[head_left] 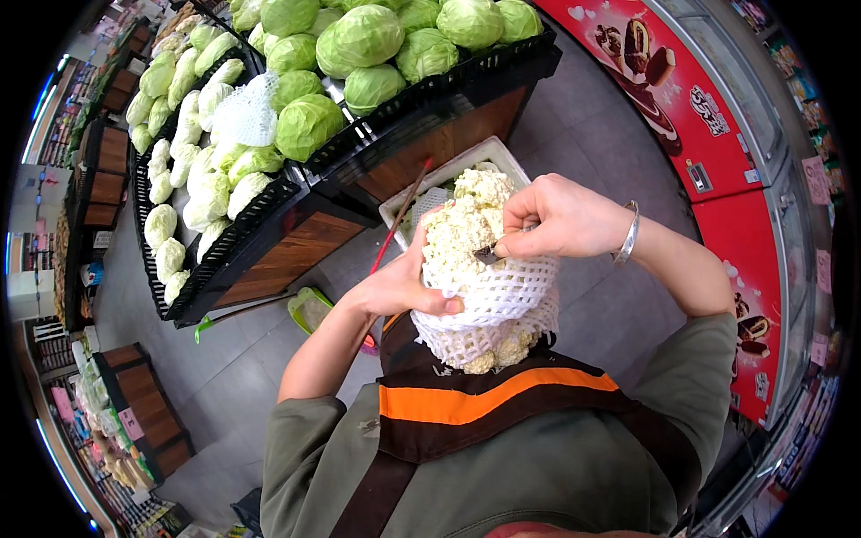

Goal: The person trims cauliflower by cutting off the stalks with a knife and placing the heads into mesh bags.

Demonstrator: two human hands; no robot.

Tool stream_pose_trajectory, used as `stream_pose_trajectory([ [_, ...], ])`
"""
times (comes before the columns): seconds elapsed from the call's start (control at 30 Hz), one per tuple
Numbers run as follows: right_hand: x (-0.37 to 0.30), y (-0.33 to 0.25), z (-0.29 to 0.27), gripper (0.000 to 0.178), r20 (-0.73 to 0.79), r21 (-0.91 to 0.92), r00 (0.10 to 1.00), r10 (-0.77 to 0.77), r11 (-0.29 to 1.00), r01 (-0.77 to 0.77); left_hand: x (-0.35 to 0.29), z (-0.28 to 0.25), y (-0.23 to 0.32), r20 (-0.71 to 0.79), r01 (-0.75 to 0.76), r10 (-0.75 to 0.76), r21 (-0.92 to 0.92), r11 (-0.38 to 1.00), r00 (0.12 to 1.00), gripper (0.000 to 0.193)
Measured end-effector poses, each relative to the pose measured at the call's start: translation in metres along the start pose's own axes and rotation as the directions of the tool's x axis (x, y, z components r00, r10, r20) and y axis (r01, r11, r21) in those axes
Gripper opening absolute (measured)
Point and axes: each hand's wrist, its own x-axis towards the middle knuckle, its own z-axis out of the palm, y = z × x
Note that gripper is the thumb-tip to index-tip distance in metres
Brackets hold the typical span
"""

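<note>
A cream-white cauliflower (457, 240) in a white foam net sleeve (489, 300) is close in front of my chest. My left hand (405, 285) grips its left side, the thumb lying over the net's upper edge. From the right, my right hand (560, 220) pinches a small dark, flat, blade-like piece (487, 255) against the florets just above the net. I cannot make out its exact kind. More florets (498, 352) show below the net, near my apron (484, 408).
Beyond the cauliflower stands a white foam box (498, 157) on the grey floor. A black-edged stand of green cabbages (363, 40) and napa cabbages (211, 197) fills the far left. A red chest freezer (717, 152) runs along the right. A green dustpan-like thing (309, 309) lies left.
</note>
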Motion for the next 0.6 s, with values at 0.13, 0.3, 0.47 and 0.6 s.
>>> stream_pose_trajectory([
  [0.13, 0.001, 0.005, 0.003, 0.022, -0.038, -0.035, 0.996, -0.078, 0.996, 0.076, -0.001, -0.002, -0.003, -0.006, 0.004, -0.004, 0.009, 1.0, 1.0, 0.121],
  [0.3, 0.002, 0.017, 0.01, 0.021, -0.107, -0.067, 0.969, -0.222, 0.974, 0.215, -0.001, -0.004, -0.007, -0.012, -0.011, 0.011, 0.012, 1.0, 1.0, 0.121],
  [0.47, 0.002, 0.025, 0.015, 0.02, -0.167, -0.149, 0.911, -0.377, 0.923, 0.354, -0.001, -0.006, -0.007, -0.011, -0.013, 0.014, 0.011, 1.0, 1.0, 0.121],
  [0.6, 0.009, 0.037, 0.017, 0.02, -0.224, 0.108, 0.91, -0.349, 0.919, 0.379, 0.0, -0.007, -0.01, -0.024, -0.005, 0.004, -0.022, 1.0, 1.0, 0.121],
])
